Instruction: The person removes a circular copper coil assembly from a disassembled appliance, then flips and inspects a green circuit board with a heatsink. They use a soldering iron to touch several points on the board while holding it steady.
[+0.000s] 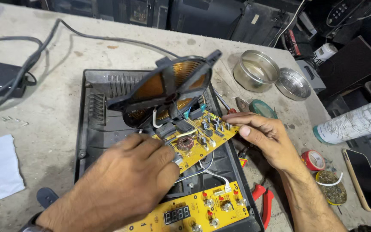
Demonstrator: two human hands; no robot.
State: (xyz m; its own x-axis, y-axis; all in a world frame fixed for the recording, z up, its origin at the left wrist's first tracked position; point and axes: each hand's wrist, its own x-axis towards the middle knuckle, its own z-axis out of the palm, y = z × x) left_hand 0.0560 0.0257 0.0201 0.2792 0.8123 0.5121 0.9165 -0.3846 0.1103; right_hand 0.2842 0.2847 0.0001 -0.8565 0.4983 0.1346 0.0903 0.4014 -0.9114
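Circuit board [198, 141], yellow w/ a copper coil part on it, sits tilted up inside the black casing [95, 129] on the bench [44, 86]. Left hand [125, 180] pinches its near edge, fingers curled; right hand [267, 137] grips the far end w/ fingertips pressed on the edge. A round coil plate [168, 83] is tipped up behind (wires run down to the board). Second yellow panel [194, 212] lies in front; red pliers [265, 202] at right.
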